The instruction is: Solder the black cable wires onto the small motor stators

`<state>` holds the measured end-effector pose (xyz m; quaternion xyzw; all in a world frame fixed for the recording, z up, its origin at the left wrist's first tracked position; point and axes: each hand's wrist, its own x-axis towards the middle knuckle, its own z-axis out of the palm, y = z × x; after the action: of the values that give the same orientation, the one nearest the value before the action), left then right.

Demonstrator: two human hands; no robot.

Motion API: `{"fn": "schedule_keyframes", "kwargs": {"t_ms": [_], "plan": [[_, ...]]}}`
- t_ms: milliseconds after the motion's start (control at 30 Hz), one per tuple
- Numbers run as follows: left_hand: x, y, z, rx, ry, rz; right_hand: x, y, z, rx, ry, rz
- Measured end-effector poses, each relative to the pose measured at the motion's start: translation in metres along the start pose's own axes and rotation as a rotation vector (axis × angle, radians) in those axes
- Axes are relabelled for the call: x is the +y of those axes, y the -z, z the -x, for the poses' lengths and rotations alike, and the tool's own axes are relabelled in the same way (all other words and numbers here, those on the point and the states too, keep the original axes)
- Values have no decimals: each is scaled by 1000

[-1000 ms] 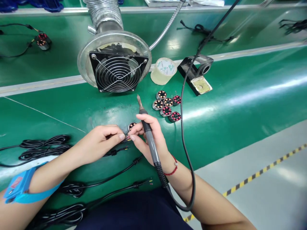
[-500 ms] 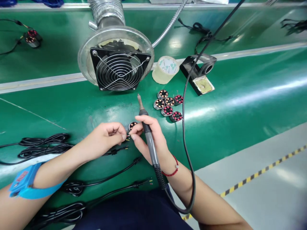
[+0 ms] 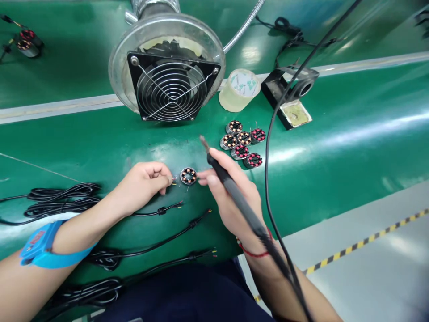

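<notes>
The left hand (image 3: 152, 181) hides all but the tips of the wires (image 3: 174, 180), the far edge crops the metal duct (image 3: 161, 7), the right edge a dark bundle (image 3: 423, 21), and print (image 3: 247, 83) on the tape roll (image 3: 230, 99) is too small to read.

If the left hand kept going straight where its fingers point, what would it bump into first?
Probably the little round part with copper coils, just past the wire ends poking out from the left hand. Height is hard to judge here, so it might pass over.
</notes>
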<state>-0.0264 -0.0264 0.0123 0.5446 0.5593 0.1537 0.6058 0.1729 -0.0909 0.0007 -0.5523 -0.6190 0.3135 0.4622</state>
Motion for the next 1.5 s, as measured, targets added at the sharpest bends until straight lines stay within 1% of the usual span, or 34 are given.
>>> {"fn": "schedule_keyframes", "kwargs": {"t_ms": [100,233,300,433,567,767,1100,1267,1333,1433,1500], "plan": [[-2,0,0,2,3,29,-6,5,10,78,52,12],[-3,0,0,-2,11,26,1,1,24,167,99,-42],[-2,0,0,-5,7,24,6,-2,26,193,117,-24],[0,0,1,-15,28,9,10,-3,25,204,160,15],[1,1,2,-13,30,12,9,-2,23,210,158,-4],[2,-1,1,-7,26,23,6,-2,21,171,161,5],[1,-2,0,15,11,10,9,-3,23,171,156,-13],[2,-2,0,23,5,-8,15,-4,26,231,135,-58],[2,-2,0,21,-4,-12,13,-3,22,171,140,-64],[0,-1,0,13,-15,-10,5,1,9,-19,116,-81],[-1,-1,0,15,-19,-18,-1,3,-2,-128,103,-43]]}}
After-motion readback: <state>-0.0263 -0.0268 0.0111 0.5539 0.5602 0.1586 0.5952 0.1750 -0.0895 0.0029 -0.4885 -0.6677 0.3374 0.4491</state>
